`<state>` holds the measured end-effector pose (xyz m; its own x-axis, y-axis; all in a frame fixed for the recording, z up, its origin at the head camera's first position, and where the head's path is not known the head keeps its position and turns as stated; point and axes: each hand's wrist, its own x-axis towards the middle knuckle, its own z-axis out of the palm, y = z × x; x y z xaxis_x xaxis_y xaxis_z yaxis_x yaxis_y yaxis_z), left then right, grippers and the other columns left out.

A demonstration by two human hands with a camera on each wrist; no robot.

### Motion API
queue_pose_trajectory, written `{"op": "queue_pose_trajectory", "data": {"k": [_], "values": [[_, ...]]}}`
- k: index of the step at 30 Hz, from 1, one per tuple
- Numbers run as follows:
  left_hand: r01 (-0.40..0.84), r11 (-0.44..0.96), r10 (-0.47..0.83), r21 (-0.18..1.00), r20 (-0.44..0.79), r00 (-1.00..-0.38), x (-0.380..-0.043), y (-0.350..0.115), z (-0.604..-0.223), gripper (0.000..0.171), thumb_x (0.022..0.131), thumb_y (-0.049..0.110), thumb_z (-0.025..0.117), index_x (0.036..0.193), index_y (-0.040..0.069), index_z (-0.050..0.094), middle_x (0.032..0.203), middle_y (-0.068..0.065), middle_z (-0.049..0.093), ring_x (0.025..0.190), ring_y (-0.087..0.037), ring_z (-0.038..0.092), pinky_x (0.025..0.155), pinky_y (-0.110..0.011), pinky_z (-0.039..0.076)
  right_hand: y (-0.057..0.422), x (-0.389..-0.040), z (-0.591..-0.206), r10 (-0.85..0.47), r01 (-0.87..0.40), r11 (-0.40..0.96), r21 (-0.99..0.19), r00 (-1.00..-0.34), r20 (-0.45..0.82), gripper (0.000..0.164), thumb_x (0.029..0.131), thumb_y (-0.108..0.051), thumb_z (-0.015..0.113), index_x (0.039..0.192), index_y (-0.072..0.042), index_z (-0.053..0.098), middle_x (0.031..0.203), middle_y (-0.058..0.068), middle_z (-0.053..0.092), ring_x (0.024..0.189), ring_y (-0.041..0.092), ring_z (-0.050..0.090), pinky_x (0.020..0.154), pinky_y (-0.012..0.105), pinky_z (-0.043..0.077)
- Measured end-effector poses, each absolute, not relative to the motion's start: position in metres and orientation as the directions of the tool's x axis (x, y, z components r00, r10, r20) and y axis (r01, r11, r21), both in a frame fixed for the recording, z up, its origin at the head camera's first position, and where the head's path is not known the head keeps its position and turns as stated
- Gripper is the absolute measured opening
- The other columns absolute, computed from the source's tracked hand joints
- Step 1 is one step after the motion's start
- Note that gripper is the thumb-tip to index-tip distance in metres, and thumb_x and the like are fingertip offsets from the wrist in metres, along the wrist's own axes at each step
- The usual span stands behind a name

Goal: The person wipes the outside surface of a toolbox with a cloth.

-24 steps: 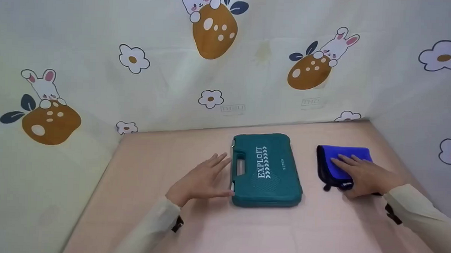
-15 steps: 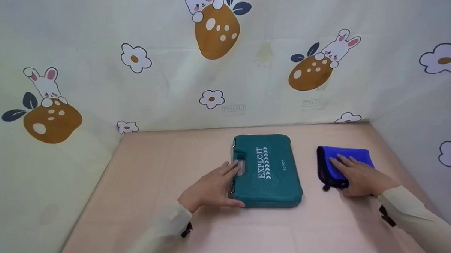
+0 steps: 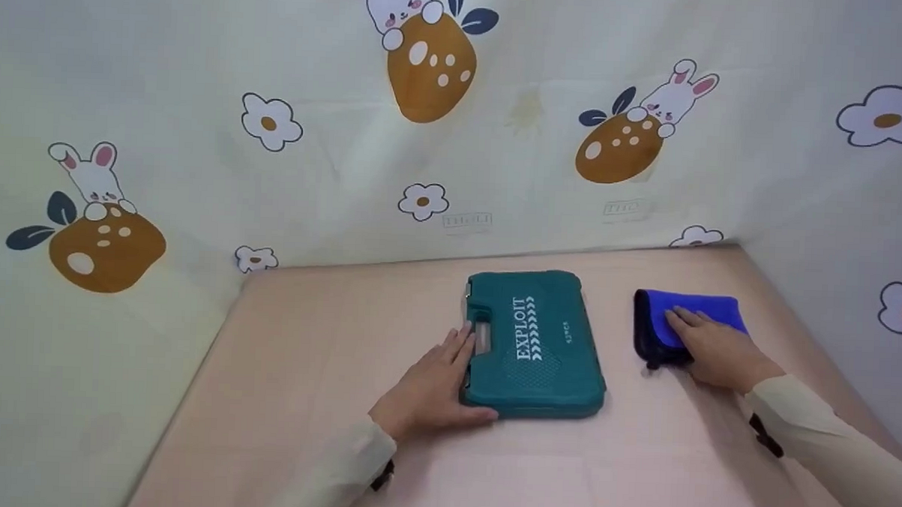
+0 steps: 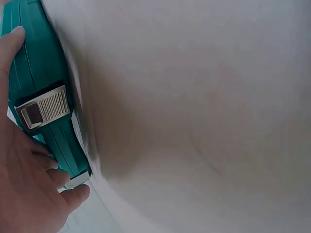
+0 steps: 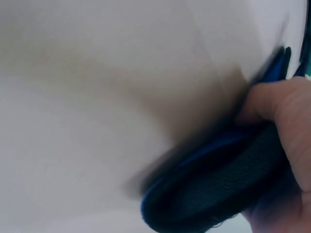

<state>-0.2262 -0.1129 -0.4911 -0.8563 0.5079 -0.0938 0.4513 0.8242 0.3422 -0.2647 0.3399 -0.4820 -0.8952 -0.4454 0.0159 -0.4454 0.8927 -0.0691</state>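
Observation:
A green plastic case marked "EXPLOIT" lies flat on the table, its handle side facing left. My left hand touches that side, fingers along the handle and thumb at the near corner. In the left wrist view, a metal latch shows between thumb and fingers. To the right, a folded blue pouch with black edging sits under my right hand, fingers across its top. The right wrist view shows the thumb against the near edge of the pouch, gripping it; the fingertips are hidden there.
A pale pink cloth covers the table. Behind it and at both sides hangs a light curtain printed with rabbits, fruit and flowers. A gap of bare tablecloth separates the case from the pouch.
My left hand has moved right, from beside the case to contact with its handle side and near corner. My right hand has shifted slightly left on the pouch, its thumb now out of sight.

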Motion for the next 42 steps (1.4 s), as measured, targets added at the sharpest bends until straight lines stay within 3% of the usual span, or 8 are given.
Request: {"op": "queue_pose_trajectory", "data": {"k": [5, 13, 18, 22, 25, 32, 36, 42], "values": [[0.447, 0.837, 0.495, 0.317, -0.086, -0.865, -0.225, -0.111, -0.492, 0.128, 0.074, 0.091, 0.051, 0.164, 0.010, 0.010, 0.169, -0.005, 0.005, 0.153, -0.023, 0.008, 0.119, -0.046, 0.015, 0.342, -0.272, -0.478, -0.450, -0.451, 0.886, -0.107, -0.893, 0.035, 0.054, 0.085, 0.008, 0.062, 0.136, 0.021, 0.048, 0.135, 0.040, 0.051, 0.121, 0.055, 0.051, 0.098, 0.062, 0.043], [0.447, 0.850, 0.480, 0.279, -0.058, -0.875, -0.222, -0.106, -0.493, 0.129, 0.074, 0.093, 0.046, 0.164, 0.008, 0.012, 0.169, -0.009, 0.010, 0.152, -0.025, 0.016, 0.118, -0.050, 0.017, 0.352, -0.291, -0.456, -0.341, -0.351, 0.882, -0.314, -0.936, 0.088, 0.046, 0.087, 0.008, 0.056, 0.132, 0.019, 0.051, 0.116, 0.039, 0.061, 0.106, 0.053, 0.060, 0.090, 0.066, 0.046], [0.443, 0.858, 0.469, 0.259, -0.047, -0.882, -0.220, -0.104, -0.494, 0.128, 0.075, 0.094, 0.044, 0.164, 0.007, 0.012, 0.169, -0.010, 0.011, 0.151, -0.026, 0.019, 0.118, -0.051, 0.019, 0.352, -0.306, -0.436, -0.261, -0.326, 0.864, -0.383, -0.942, 0.212, 0.035, 0.089, 0.006, 0.061, 0.123, 0.009, 0.062, 0.108, 0.026, 0.067, 0.092, 0.039, 0.060, 0.088, 0.061, 0.046], [0.439, 0.864, 0.462, 0.247, -0.042, -0.886, -0.220, -0.103, -0.493, 0.128, 0.076, 0.093, 0.045, 0.163, 0.006, 0.013, 0.168, -0.010, 0.013, 0.151, -0.026, 0.020, 0.118, -0.051, 0.020, 0.346, -0.316, -0.421, -0.240, -0.359, 0.864, -0.354, -0.910, 0.339, 0.013, 0.089, 0.002, 0.062, 0.100, 0.001, 0.067, 0.087, 0.013, 0.067, 0.074, 0.030, 0.057, 0.074, 0.051, 0.049], [0.438, 0.869, 0.459, 0.231, -0.043, -0.887, -0.220, -0.102, -0.492, 0.127, 0.076, 0.093, 0.046, 0.163, 0.005, 0.015, 0.168, -0.011, 0.014, 0.151, -0.026, 0.021, 0.117, -0.052, 0.021, 0.336, -0.318, -0.412, -0.190, -0.301, 0.884, -0.358, -0.930, 0.313, 0.005, 0.092, -0.005, 0.055, 0.089, -0.001, 0.057, 0.071, 0.009, 0.058, 0.060, 0.027, 0.051, 0.060, 0.046, 0.042], [0.438, 0.868, 0.458, 0.233, -0.036, -0.888, -0.220, -0.099, -0.493, 0.127, 0.078, 0.091, 0.048, 0.162, 0.003, 0.014, 0.168, -0.012, 0.015, 0.150, -0.027, 0.023, 0.117, -0.051, 0.021, 0.300, -0.335, -0.401, -0.124, -0.202, 0.792, -0.576, -0.977, 0.172, 0.029, 0.096, -0.004, 0.046, 0.119, 0.011, 0.056, 0.107, 0.028, 0.061, 0.091, 0.040, 0.056, 0.084, 0.056, 0.045], [0.426, 0.867, 0.449, 0.259, -0.036, -0.893, -0.221, -0.097, -0.493, 0.127, 0.078, 0.090, 0.049, 0.162, 0.002, 0.013, 0.168, -0.012, 0.013, 0.150, -0.027, 0.023, 0.118, -0.051, 0.021, 0.277, -0.345, -0.395, -0.162, -0.200, 0.782, -0.590, -0.980, 0.118, 0.035, 0.097, -0.001, 0.044, 0.130, 0.011, 0.051, 0.116, 0.030, 0.060, 0.098, 0.041, 0.056, 0.091, 0.058, 0.046], [0.416, 0.863, 0.444, 0.286, -0.036, -0.895, -0.222, -0.096, -0.491, 0.127, 0.077, 0.090, 0.050, 0.163, 0.004, 0.013, 0.169, -0.011, 0.011, 0.150, -0.027, 0.022, 0.118, -0.051, 0.020, 0.248, -0.357, -0.393, -0.203, -0.204, 0.801, -0.563, -0.977, 0.064, 0.050, 0.098, 0.003, 0.047, 0.147, 0.011, 0.039, 0.140, 0.034, 0.049, 0.123, 0.047, 0.052, 0.106, 0.062, 0.036]]}}
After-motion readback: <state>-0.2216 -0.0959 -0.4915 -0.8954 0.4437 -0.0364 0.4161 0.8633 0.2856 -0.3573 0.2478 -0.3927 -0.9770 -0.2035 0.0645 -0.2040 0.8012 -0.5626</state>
